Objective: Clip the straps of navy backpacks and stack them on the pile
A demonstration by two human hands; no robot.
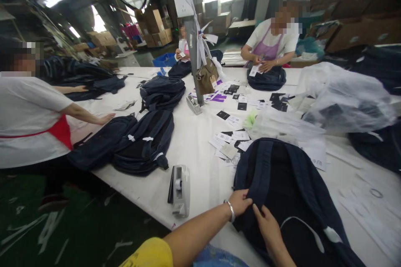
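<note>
A navy backpack (282, 167) lies on the table in front of me, its dark back panel and shoulder straps facing up. My left hand (240, 202), with a silver bangle at the wrist, grips the lower part of the left shoulder strap (261, 175). Close beside it, my right hand (268, 226) has thumb and fingers closed on the same strap's edge. What lies under the fingertips is hidden. A white cord (302, 223) curves over the back panel, right of my right hand. White wrapping (332, 234) sits around the other strap.
A tape dispenser (181, 192) stands left of my hands. Loose tags and cards (230, 146) lie beyond the backpack, with clear plastic bags (344, 96) at right. More navy backpacks (144, 142) lie at left, near a co-worker (34, 121). A metal post (193, 58) rises mid-table.
</note>
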